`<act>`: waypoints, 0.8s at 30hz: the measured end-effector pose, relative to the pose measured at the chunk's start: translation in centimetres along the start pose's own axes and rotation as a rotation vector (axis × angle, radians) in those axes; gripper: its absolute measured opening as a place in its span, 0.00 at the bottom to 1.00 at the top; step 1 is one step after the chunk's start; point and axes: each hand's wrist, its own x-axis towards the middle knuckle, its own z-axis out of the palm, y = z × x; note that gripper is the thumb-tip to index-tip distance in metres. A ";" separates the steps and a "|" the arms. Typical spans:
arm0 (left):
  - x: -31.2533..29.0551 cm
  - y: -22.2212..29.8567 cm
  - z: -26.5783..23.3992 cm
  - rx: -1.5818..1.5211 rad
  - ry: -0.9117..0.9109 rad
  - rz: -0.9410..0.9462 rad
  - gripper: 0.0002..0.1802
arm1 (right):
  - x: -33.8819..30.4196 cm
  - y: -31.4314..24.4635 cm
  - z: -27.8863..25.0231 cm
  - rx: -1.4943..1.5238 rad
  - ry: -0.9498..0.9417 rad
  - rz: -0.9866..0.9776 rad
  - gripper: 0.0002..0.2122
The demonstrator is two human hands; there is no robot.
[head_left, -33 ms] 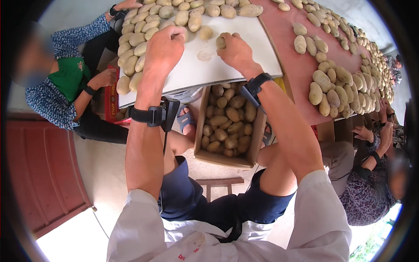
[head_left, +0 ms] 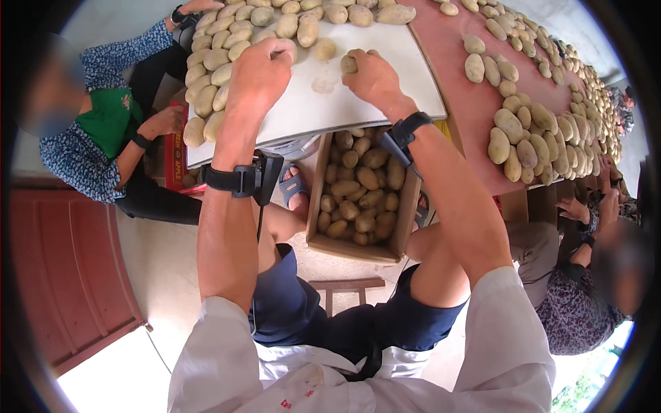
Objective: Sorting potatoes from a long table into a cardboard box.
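Note:
My left hand (head_left: pixel 260 74) is closed around a potato (head_left: pixel 288 48) above the white board, its fingers covering most of it. Over the board's right half, my right hand (head_left: pixel 372 77) grips another potato (head_left: pixel 349 65), which shows at the fingertips. One small potato (head_left: pixel 325 49) lies on the white board (head_left: pixel 303 117) between the two hands. Rows of potatoes (head_left: pixel 204 100) line the board's left side and far edge. Below the board's near edge, between my legs, stands a cardboard box (head_left: pixel 356 252) holding many potatoes.
To the right, a reddish table (head_left: pixel 475 131) bears large heaps of potatoes (head_left: pixel 527 148). A co-worker in a blue patterned top (head_left: pixel 62 155) sits at the left near a red box (head_left: pixel 175 155). Another person (head_left: pixel 571 303) sits at the right beside open cardboard boxes (head_left: pixel 530 206).

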 end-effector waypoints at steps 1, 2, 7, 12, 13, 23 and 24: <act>0.0 -0.3 -0.1 0.000 -0.009 -0.010 0.18 | 0.0 -0.2 -0.2 0.001 -0.012 0.006 0.22; 0.3 -0.7 -0.2 0.003 0.012 0.029 0.17 | 0.0 -0.2 -0.6 0.053 -0.053 -0.036 0.21; 0.8 -0.9 -0.1 0.002 0.010 0.067 0.16 | -1.5 -0.7 -4.5 0.166 -0.324 -0.116 0.19; 1.0 -1.3 0.4 -0.017 -0.009 0.087 0.16 | -4.4 -0.7 -7.1 0.286 -0.778 -0.044 0.23; 0.9 -1.3 0.5 -0.018 -0.009 0.088 0.16 | -5.1 -0.7 -7.8 0.242 -0.879 -0.083 0.29; 1.7 -1.2 0.8 -0.001 -0.025 0.097 0.17 | -8.9 0.7 -9.1 -0.035 -0.869 0.040 0.18; 1.7 -1.2 0.9 -0.022 -0.020 0.081 0.17 | -8.7 0.6 -9.4 0.018 -0.856 0.088 0.17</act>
